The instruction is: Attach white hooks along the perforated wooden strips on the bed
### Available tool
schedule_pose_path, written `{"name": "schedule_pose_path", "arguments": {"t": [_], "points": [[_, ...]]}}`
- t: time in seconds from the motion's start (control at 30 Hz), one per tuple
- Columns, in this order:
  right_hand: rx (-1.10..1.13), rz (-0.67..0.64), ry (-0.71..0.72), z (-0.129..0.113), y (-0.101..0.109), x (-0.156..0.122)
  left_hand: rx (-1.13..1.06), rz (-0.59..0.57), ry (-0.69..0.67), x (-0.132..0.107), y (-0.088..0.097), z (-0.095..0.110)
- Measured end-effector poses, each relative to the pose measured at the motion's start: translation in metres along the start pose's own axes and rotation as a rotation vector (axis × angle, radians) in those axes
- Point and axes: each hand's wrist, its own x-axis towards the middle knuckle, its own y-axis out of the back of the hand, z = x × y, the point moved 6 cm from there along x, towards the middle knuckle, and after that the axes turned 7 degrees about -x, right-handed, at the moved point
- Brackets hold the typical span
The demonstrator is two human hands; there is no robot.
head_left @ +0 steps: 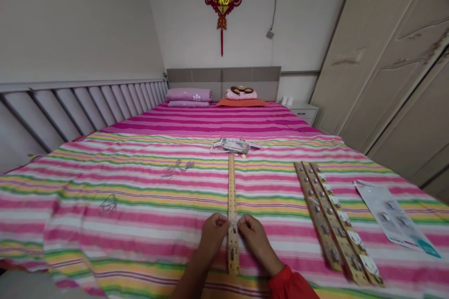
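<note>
A long wooden strip with a row of holes (231, 187) lies lengthwise on the striped bedspread (140, 196) in front of me. My left hand (212, 234) and my right hand (255, 238) meet over the strip near its close end. Both pinch a small metal piece (233, 227) against the wood. The fingers of each hand are curled together. A red sleeve (291, 285) covers my right wrist.
Three similar strips fitted with metal studs (333, 219) lie to the right, beside a plastic packet (396, 217). A heap of small packets (233, 145) sits beyond the strip. Loose clear wrappers (177, 167) lie left. Pillows (189, 96), a headboard and a wardrobe (396, 65) stand further off.
</note>
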Motion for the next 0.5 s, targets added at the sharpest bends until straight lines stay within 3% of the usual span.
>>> {"name": "schedule_pose_path", "arguments": {"t": [0.37,0.5], "points": [[-0.024,0.017,-0.006,-0.0008,-0.0009,0.0004,-0.069,-0.003,0.040,-0.0010,-0.0005,0.0010],[-0.032,0.022,-0.018,-0.0013,-0.0005,0.0002,-0.060,0.046,0.038,0.0006,0.0016,-0.0047]]}}
